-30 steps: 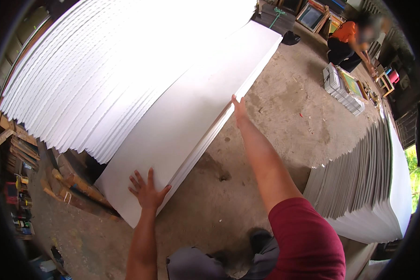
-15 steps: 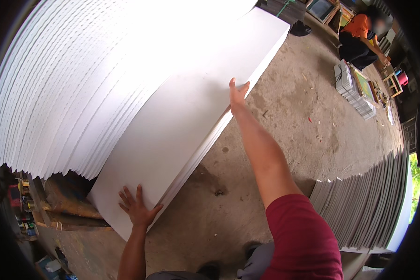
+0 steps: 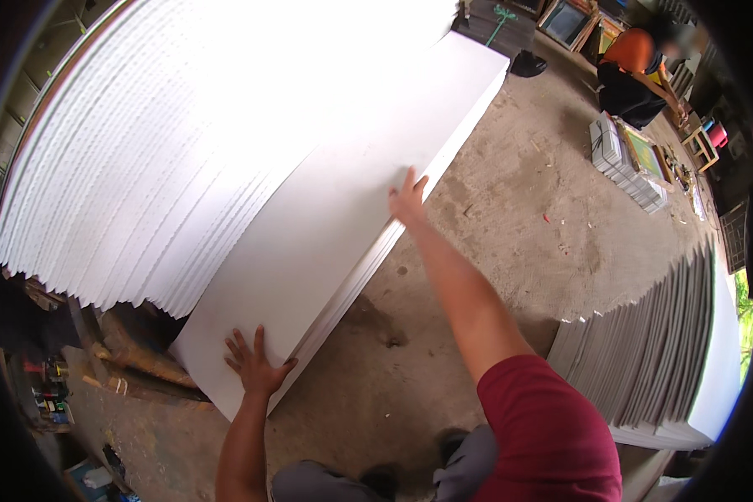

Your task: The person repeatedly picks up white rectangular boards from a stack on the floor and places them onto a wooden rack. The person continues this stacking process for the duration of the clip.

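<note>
A long white sheet (image 3: pixel 309 226) lies across the view from lower left to upper right, with more sheet edges showing beneath its right side. Flat on its near end, fingers spread, rests my left hand (image 3: pixel 258 368), the thumb toward the right edge. Farther along that same edge my right hand (image 3: pixel 408 201) touches the top face, its fingers apart and slightly blurred. Neither hand is wrapped round anything. Directly left of the sheet rises a large leaning stack of white sheets (image 3: pixel 142 184) with wavy, layered edges.
A second stack of sheets (image 3: pixel 644 360) with grey edges stands at the right. A co-worker in orange (image 3: pixel 632 71) crouches at the far right by a tied white bundle (image 3: pixel 615 151). Wooden supports (image 3: pixel 142 368) lie under the left stack. A black bag (image 3: pixel 527 64) sits on the concrete floor.
My right hand has drawn slightly nearer along the sheet's edge and further onto its top face. My left hand stays flat on the sheet. The whole view has shifted a little.
</note>
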Available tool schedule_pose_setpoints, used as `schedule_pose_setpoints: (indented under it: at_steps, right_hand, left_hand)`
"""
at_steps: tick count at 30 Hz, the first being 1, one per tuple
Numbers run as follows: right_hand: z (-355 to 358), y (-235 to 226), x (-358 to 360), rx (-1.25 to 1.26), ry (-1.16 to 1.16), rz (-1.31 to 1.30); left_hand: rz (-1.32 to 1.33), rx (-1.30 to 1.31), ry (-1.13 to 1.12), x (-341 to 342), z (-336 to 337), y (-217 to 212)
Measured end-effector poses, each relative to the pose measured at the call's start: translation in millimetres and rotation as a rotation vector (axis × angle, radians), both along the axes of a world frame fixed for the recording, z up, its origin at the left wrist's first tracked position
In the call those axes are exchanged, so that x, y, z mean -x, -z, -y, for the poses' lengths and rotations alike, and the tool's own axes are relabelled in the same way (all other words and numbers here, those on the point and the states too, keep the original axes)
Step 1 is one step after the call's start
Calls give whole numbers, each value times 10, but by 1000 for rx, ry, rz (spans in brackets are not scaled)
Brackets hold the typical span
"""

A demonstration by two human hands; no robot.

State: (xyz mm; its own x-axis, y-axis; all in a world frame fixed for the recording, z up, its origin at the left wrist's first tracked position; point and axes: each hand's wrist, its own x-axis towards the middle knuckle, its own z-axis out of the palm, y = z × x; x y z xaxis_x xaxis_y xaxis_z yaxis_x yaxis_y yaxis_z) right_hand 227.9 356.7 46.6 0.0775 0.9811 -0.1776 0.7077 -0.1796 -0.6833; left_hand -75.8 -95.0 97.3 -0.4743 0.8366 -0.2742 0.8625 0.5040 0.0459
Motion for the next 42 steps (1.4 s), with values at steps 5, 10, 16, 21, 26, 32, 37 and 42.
schedule_pose_setpoints:
  at_steps: [5,10,16,21,26,32,37,42]
  right_hand:
    - [1223,-438,52,144,-485,147]
    - [2046,-1178,-526,-72,-489,156]
    - [3298,-3124,-1635,-632,-270,365]
    - [4419,-4479,-2880,-911,-221,519]
    - [5092,-4704,-4085,-663,-26,622]
    - [5277,-4571,-4633,-510,102,633]
    - [5181,-4586,-4670,-513,99,542]
    - [5207,-4461,-4706,-637,111,597]
  left_hand:
    - [88,186,-39,28,-139,-397]
    - [193,258,46,-479,-930,-495]
    - [523,-191,751,-2785,-1508,-2067]
    - [909,-553,1179,-4135,-1494,-2807]
    - [1029,-638,1415,-4959,-1129,-3406]
    - [907,-688,1734,-5451,-1070,-3706]
    - [765,-761,1909,-5564,-1373,-3604]
    - [695,-836,2021,-5606,-1459,-3682]
